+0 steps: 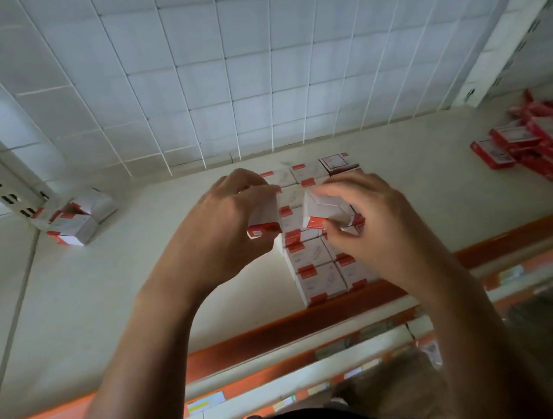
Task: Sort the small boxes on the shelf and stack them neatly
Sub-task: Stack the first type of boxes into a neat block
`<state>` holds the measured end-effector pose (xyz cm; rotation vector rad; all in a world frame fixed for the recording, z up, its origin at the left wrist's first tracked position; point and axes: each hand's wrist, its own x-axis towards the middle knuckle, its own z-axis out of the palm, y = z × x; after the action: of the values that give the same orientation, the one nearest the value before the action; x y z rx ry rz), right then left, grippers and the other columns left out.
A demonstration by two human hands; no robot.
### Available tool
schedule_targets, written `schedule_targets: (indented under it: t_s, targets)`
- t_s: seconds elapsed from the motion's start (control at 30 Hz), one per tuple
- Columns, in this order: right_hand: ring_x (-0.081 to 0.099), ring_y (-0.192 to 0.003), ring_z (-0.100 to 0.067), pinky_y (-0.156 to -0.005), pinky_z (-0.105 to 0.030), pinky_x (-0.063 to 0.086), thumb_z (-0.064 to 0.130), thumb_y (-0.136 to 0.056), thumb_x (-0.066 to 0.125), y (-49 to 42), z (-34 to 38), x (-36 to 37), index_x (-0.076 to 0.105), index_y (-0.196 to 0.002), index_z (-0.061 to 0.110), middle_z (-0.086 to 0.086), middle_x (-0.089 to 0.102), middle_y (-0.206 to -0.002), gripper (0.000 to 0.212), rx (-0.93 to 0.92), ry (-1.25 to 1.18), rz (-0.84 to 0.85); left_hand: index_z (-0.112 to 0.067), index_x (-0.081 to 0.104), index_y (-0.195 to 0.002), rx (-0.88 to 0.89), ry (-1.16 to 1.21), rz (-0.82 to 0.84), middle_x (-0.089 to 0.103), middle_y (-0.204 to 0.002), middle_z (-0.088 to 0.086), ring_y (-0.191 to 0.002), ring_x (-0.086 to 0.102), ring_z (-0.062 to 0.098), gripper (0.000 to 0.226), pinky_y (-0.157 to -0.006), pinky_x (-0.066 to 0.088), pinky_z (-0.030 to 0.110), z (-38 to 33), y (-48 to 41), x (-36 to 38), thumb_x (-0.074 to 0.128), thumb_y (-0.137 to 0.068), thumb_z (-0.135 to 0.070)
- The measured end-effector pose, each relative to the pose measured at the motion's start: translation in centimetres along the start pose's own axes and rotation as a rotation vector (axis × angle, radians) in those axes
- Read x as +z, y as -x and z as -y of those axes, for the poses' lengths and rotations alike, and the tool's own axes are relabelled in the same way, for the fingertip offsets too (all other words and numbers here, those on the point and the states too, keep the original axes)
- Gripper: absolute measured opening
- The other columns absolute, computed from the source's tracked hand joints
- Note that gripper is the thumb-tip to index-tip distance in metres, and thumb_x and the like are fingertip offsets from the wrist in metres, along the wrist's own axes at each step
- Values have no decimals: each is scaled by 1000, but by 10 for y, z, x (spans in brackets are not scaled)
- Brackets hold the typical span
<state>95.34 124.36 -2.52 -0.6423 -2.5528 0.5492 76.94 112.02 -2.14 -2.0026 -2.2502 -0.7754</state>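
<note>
The stacked boxes [313, 260] stand in rows on the shelf [123, 295] at mid-frame. Above them the left hand [215, 230], its forearm rising from the lower left, curls its fingers round a white box [263, 216]. The right hand [376, 222] pinches a second box [326, 208] just beside it. Loose boxes [76, 220] lie at the upper left, and red packets [536, 145] at the far right.

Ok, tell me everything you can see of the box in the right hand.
The box is small, white, apparently cardboard, with a red band at its near end. It looks closed; its print is too blurred to read. It sits tilted above the neat rows of like boxes in the middle of the shelf. The right hand grips it with curled fingers from the right side. Whether it touches the rows beneath cannot be told.
</note>
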Motion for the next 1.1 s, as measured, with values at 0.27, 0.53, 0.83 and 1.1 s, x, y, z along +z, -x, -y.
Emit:
schedule_targets:
  t_s: [0.27,0.53,0.83,1.1]
  targets:
    - [50,-115,-9,-88,-3,39,14,-84,70,16,-31,-16,58,-131,16,3,58,-124,49,13,1,11,-10,59,-129,-12,4,51,56,-126,7,-112,54,26,56,-85,56,39,-22,-19,25,79,-78,-21]
    - [52,-117,-12,-91,-6,39,14,-83,73,24,-41,-18,59,-131,13,-2,60,-125,49,-41,-52,18,-17,57,-132,-35,-74,0,53,-136,6,-120,52,29,57,-94,52,47,-37,-7,28,77,-79,-25]
    - [60,-103,-7,-90,-10,46,21,-86,72,33,-45,-19,64,-119,14,3,68,-113,35,-83,-198,32,-11,65,-115,60,9,-143,62,-121,5,-111,60,23,31,-88,51,41,-70,12,52,72,-86,-20]
    - [48,-126,2,-103,-12,39,23,-84,75,44,-58,-24,47,-139,20,10,52,-138,62,-145,-307,131,-15,63,-114,-96,127,-185,69,-101,-3,-84,62,9,32,-70,57,34,-84,16,57,60,-91,-37]
